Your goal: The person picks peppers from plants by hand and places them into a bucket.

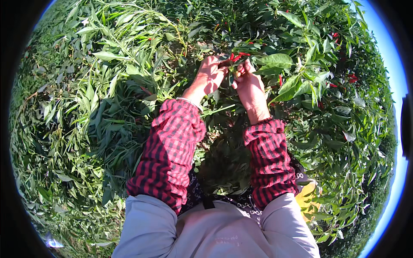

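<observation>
My left hand [210,74], with a light band at the wrist, has its fingers closed on a leafy chilli sprig [228,63]. Slim red chillies [236,58] stick out of the sprig just beyond the fingertips. Close on the right, my right hand [251,86] is curled with thumb and fingers pinched together. Something red, seemingly a chilli [242,69], shows between those fingers, though they partly cover it. A broad green leaf [275,60] hangs beside the right fingertips, and another red chilli [280,80] hangs below it.
Dense chilli plants [106,122] surround me, with green pods [121,14] at upper left. More red chillies [352,78] hang at the right. Shaded ground lies between my arms. A yellow object [306,200], partly hidden by leaves, is beside my right hip.
</observation>
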